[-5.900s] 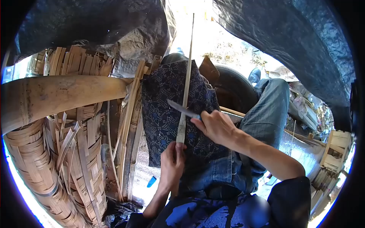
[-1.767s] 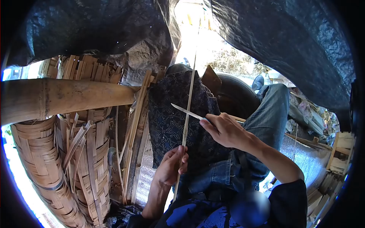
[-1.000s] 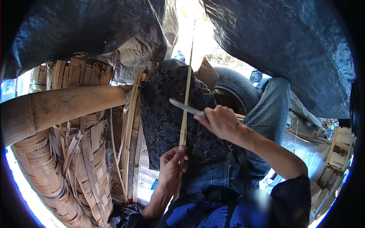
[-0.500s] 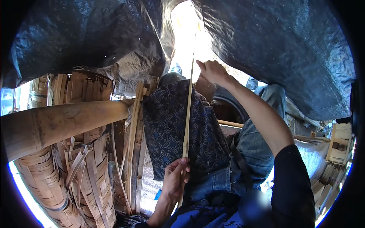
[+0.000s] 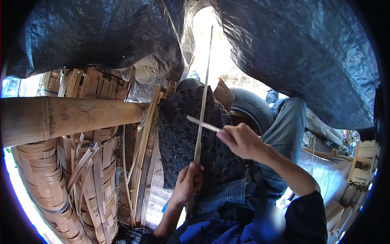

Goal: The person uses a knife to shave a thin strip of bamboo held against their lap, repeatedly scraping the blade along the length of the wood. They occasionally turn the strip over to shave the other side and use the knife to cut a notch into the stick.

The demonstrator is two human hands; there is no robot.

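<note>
A long, narrow bamboo strip (image 5: 204, 95) runs away from my body over a dark patterned cloth (image 5: 176, 140) on my lap. My left hand (image 5: 187, 183) is closed around its near part, thumb on top. My right hand (image 5: 243, 142) grips a knife (image 5: 199, 123), its handle hidden in the fingers. The pale blade lies crosswise at the strip, a short way beyond my left hand; whether it touches cannot be told. The strip's far end reaches into the bright gap.
A thick bamboo pole (image 5: 81, 118) juts in from the left above tall woven bamboo baskets (image 5: 40, 175). Split bamboo pieces (image 5: 144, 138) stand beside the cloth. Ahead are a tyre (image 5: 250, 103) and dark hanging tarpaulin (image 5: 300, 57). Wooden slats (image 5: 363, 158) stand at the right.
My right hand has come back along the strip from its far part towards my left hand, and the knife blade now shows clearly. My left hand still holds the strip.
</note>
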